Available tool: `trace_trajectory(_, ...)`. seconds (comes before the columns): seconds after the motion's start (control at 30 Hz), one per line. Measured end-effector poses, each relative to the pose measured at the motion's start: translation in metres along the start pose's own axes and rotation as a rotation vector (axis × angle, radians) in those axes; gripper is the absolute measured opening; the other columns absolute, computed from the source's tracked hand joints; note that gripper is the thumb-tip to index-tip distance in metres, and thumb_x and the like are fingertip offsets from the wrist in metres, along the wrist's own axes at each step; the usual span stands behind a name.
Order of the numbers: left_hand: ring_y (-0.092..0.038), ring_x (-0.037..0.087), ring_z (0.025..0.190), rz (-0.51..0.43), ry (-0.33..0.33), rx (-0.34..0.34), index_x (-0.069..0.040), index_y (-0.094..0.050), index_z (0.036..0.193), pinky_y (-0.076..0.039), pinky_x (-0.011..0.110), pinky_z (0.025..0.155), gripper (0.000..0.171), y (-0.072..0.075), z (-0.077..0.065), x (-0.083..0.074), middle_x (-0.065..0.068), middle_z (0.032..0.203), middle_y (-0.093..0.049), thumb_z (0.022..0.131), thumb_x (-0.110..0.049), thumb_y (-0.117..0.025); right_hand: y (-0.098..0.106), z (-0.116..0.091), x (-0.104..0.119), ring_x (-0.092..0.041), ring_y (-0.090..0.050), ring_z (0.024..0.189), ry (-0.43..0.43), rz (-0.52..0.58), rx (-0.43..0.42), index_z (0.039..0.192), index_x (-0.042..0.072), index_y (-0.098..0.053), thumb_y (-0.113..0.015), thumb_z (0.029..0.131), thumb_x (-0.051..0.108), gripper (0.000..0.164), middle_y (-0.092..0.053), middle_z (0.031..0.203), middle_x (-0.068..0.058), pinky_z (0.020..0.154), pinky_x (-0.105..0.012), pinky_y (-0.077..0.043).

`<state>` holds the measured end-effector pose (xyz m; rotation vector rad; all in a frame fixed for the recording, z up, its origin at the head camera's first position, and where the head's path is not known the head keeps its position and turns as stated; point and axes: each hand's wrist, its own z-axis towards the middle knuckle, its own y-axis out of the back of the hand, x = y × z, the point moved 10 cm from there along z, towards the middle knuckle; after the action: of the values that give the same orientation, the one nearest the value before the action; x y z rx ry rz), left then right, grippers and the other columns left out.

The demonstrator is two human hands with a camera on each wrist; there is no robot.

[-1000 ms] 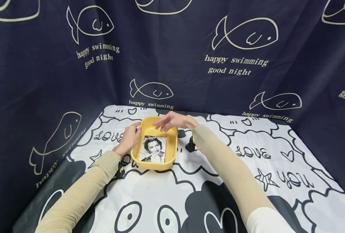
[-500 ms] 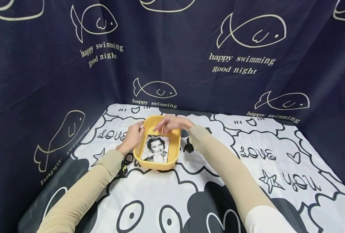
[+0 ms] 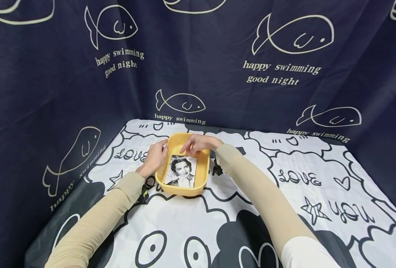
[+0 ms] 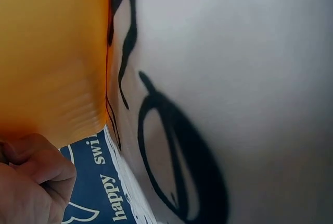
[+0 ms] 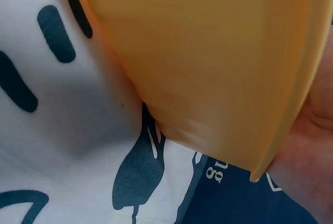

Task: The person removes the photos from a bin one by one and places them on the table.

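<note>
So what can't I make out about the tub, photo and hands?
Head view: part of the yellow tub, hidden by the right hand.
Head view: whether that hand touches the photo, too small to tell.
Left wrist view: much of the left hand, cut off by the edges.
Right wrist view: the photo, hidden by the tub's wall.

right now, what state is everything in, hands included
yellow tub: upright on the cloth, open at the top
black-and-white picture: in the tub, printed side up
left hand: gripping the tub's left rim
right hand: over the tub's right side, no object visible in its grasp
patterned cloth: spread out under the tub
dark curtain: hanging behind, with soft folds
</note>
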<state>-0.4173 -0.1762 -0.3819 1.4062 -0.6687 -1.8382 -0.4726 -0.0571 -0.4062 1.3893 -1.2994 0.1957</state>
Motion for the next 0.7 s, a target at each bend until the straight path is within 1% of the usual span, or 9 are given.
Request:
trace_trajectory(0.07, -0.047, 0.013, 0.047, 0.0, 0.006, 0.0, 0.001, -0.049, 0.139, -0.041, 0.026, 0.045, 0.042, 0.0, 0.0, 0.001, 0.009, 0.061, -0.057, 0.099, -0.012, -0.045, 0.0, 0.004, -0.004, -0.015, -0.042, 0.053, 0.003, 0.0, 0.018, 0.115, 0.003, -0.07, -0.058, 0.075, -0.017, 0.046, -0.061, 0.069, -0.002, 0.054, -0.025, -0.036)
trace_trajectory(0.13, -0.046, 0.012, 0.046, -0.001, 0.007, 0.001, 0.002, -0.049, 0.139, -0.041, 0.025, 0.044, 0.043, 0.0, 0.0, 0.001, 0.008, 0.059, -0.056, 0.098, -0.012, -0.045, -0.001, 0.005, -0.005, -0.014, -0.043, 0.053, -0.011, -0.004, 0.019, 0.115, 0.003, -0.07, -0.06, 0.076, -0.016, 0.044, -0.061, 0.069, -0.001, 0.054, -0.025, -0.036)
trace_trajectory(0.27, -0.045, 0.012, 0.045, 0.003, 0.007, -0.007, 0.002, -0.05, 0.138, -0.04, 0.025, 0.044, 0.042, 0.0, 0.001, 0.001, 0.008, 0.057, -0.055, 0.098, -0.011, -0.045, -0.001, 0.005, -0.007, -0.012, -0.046, 0.054, -0.045, -0.041, 0.0, 0.113, 0.005, -0.072, -0.065, 0.075, -0.013, 0.042, -0.063, 0.068, 0.0, 0.058, -0.027, -0.04)
trace_trajectory(0.3, -0.046, 0.012, 0.045, 0.004, 0.005, -0.01, 0.002, -0.05, 0.138, -0.04, 0.025, 0.043, 0.042, 0.0, 0.001, 0.001, 0.008, 0.058, -0.056, 0.098, -0.012, -0.045, -0.001, 0.002, -0.005, -0.012, -0.046, 0.055, -0.069, -0.055, -0.017, 0.114, 0.004, -0.071, -0.065, 0.076, -0.013, 0.042, -0.062, 0.069, 0.0, 0.06, -0.029, -0.04)
trace_trajectory(0.33, -0.046, 0.012, 0.045, 0.003, 0.005, -0.011, 0.002, -0.05, 0.138, -0.04, 0.025, 0.043, 0.042, 0.0, 0.001, 0.001, 0.008, 0.058, -0.056, 0.098, -0.011, -0.044, 0.0, 0.002, -0.005, -0.012, -0.047, 0.056, -0.074, -0.068, -0.025, 0.112, 0.004, -0.072, -0.066, 0.075, -0.013, 0.041, -0.062, 0.069, 0.001, 0.061, -0.03, -0.041)
trace_trajectory(0.47, -0.046, 0.012, 0.044, -0.017, 0.002, -0.007, 0.003, -0.049, 0.138, -0.04, 0.025, 0.042, 0.042, -0.002, 0.001, 0.001, 0.008, 0.057, -0.055, 0.098, -0.01, -0.045, 0.002, 0.0, -0.008, -0.007, -0.052, 0.059, -0.112, -0.106, -0.049, 0.109, 0.007, -0.074, -0.071, 0.074, -0.01, 0.039, -0.062, 0.071, 0.004, 0.067, -0.029, -0.048)
trace_trajectory(0.6, -0.046, 0.012, 0.044, -0.034, 0.004, 0.005, 0.003, -0.048, 0.139, -0.041, 0.025, 0.041, 0.043, -0.003, 0.001, 0.001, 0.008, 0.057, -0.054, 0.098, -0.01, -0.045, 0.004, -0.001, -0.01, -0.008, -0.053, 0.061, -0.135, -0.152, -0.065, 0.104, 0.01, -0.076, -0.076, 0.073, -0.005, 0.035, -0.06, 0.071, 0.005, 0.066, -0.027, -0.048)
trace_trajectory(0.7, -0.046, 0.013, 0.044, -0.032, 0.011, 0.008, 0.003, -0.047, 0.14, -0.041, 0.025, 0.041, 0.043, -0.002, 0.001, 0.001, 0.008, 0.057, -0.054, 0.098, -0.01, -0.045, 0.005, -0.001, -0.01, -0.01, -0.053, 0.062, -0.134, -0.18, -0.068, 0.1, 0.012, -0.077, -0.079, 0.071, -0.002, 0.032, -0.059, 0.069, 0.006, 0.063, -0.026, -0.047)
